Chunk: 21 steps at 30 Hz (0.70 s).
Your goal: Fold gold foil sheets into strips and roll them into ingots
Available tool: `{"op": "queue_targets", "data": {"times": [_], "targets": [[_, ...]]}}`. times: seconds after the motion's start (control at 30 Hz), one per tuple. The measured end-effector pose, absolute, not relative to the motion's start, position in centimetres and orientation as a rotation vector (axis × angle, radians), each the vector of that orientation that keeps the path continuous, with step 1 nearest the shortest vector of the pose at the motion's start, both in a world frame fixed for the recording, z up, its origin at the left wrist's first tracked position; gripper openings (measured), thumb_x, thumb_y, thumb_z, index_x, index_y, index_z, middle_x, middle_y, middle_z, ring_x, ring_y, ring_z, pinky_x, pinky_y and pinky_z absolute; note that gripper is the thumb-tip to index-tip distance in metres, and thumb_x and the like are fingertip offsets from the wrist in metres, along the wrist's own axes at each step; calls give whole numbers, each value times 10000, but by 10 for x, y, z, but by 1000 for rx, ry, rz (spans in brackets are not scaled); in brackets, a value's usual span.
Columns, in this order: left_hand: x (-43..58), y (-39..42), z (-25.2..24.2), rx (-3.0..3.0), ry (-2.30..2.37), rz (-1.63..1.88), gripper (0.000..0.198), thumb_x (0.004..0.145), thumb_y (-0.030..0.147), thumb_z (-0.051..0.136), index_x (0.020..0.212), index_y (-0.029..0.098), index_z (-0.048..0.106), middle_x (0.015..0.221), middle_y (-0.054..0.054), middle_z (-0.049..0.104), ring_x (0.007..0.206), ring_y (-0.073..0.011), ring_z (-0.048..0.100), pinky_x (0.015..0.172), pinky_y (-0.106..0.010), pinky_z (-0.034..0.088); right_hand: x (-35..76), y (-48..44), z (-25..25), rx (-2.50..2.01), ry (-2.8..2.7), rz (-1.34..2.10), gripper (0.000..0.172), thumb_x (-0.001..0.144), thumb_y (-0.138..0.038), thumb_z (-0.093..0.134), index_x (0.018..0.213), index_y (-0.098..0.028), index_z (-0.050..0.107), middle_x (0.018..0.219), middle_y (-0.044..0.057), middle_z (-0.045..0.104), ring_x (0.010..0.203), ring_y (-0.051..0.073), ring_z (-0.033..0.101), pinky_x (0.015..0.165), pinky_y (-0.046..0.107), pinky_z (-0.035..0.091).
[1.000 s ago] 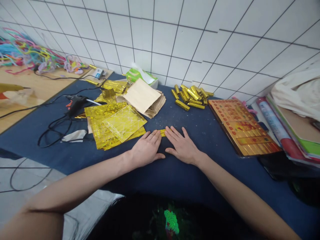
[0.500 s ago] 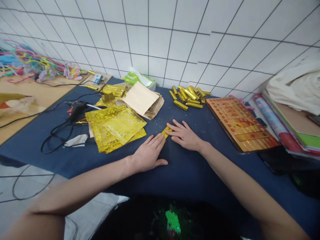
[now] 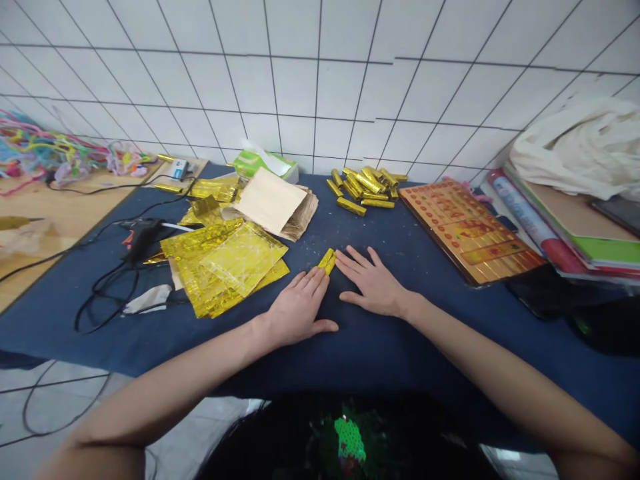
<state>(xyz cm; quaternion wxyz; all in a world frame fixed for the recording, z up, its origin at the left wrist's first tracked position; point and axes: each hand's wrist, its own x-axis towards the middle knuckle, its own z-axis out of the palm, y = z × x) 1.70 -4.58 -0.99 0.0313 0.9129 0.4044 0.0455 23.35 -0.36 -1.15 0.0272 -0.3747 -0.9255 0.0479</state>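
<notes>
A small folded strip of gold foil paper [image 3: 327,260] lies on the dark blue cloth in front of me. My left hand [image 3: 299,308] rests flat on its near end, fingers stretched out together and thumb apart. Beside the strip's right edge, my right hand [image 3: 373,283] lies flat with spread fingers, its fingertips at or just touching the foil. The part of the strip under my left fingers is hidden. To the left are loose gold foil sheets [image 3: 245,257], and behind them a stack of beige paper squares [image 3: 273,200]. Several rolled gold foil tubes [image 3: 367,189] are heaped near the wall.
A glue gun [image 3: 143,240] with a looping black cable lies on the left. A green tissue pack [image 3: 265,163] stands at the tiled wall. On the right are an orange-gold printed packet [image 3: 473,230], a stack of folders [image 3: 580,240] and a white cloth bag [image 3: 583,150].
My right hand has shifted off the strip to its right side, fingers spread. My left hand stays on the foil. The camera view has turned slightly right.
</notes>
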Motion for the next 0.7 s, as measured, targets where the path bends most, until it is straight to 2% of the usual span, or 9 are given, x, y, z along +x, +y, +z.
{"op": "queue_targets", "data": {"times": [0.2, 0.27, 0.4, 0.53, 0.7], "targets": [[17, -37, -1, 2785, 1201, 187, 834, 703, 681, 486, 1256, 61, 412, 1292, -191, 456, 1221, -293, 400, 1010, -404, 314, 235, 6, -10, -1134, -2864, 149, 690, 838, -617, 290, 1408, -240, 199, 1456, 46, 272, 1346, 310, 159, 1014, 643, 138], [18, -35, 1, 2775, 1211, 188, 826, 691, 681, 503, 1239, 68, 431, 1301, -195, 442, 1197, -298, 420, 989, -403, 335, 236, 7, -11, -1135, -2859, 156, 692, 834, -619, 300, 1407, -244, 202, 1452, 45, 281, 1345, 312, 163, 1012, 644, 139], [20, -34, 1, 2750, 1239, 195, 809, 693, 684, 497, 1241, 93, 435, 1382, -191, 360, 1245, -311, 366, 998, -437, 323, 237, 5, -11, -1146, -2850, 181, 698, 831, -625, 299, 1402, -230, 229, 1460, 58, 261, 1351, 308, 140, 1014, 634, 146], [21, -33, -4, 2725, 1223, 204, 777, 711, 667, 492, 1214, 76, 449, 1382, -200, 362, 1314, -297, 272, 1044, -461, 263, 237, 4, -12, -1198, -2830, 184, 706, 824, -641, 291, 1379, -204, 303, 1468, 97, 225, 1355, 302, 125, 1024, 607, 150], [22, -31, -6, 2728, 1205, 247, 687, 729, 610, 526, 1156, 73, 483, 1368, -200, 383, 1305, -273, 306, 1057, -430, 263, 237, 5, -13, -1152, -2830, 220, 700, 830, -626, 298, 1393, -211, 262, 1470, 87, 223, 1353, 296, 142, 1021, 609, 158]]}}
